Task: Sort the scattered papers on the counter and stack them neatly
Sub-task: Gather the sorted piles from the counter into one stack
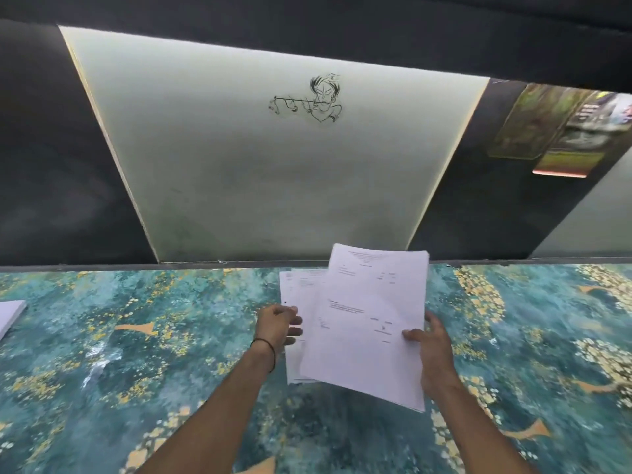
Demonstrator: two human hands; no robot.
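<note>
Sheaf of white printed papers hangs tilted near the far edge of the teal-and-gold patterned desk. The right hand pinches its right side, thumb on top, likely to square it over the looser white sheets beneath. The left hand curls at those sheets' left edge, probably steadying them; whether it grips cannot be told. Another white paper stack lies at the desk's left edge.

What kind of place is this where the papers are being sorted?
Probably a shop or office front desk, though that's uncertain: a long teal gold-flecked counter under white printed papers, a pale wall panel bearing a black line drawing, and colourful posters on the dark wall.
</note>
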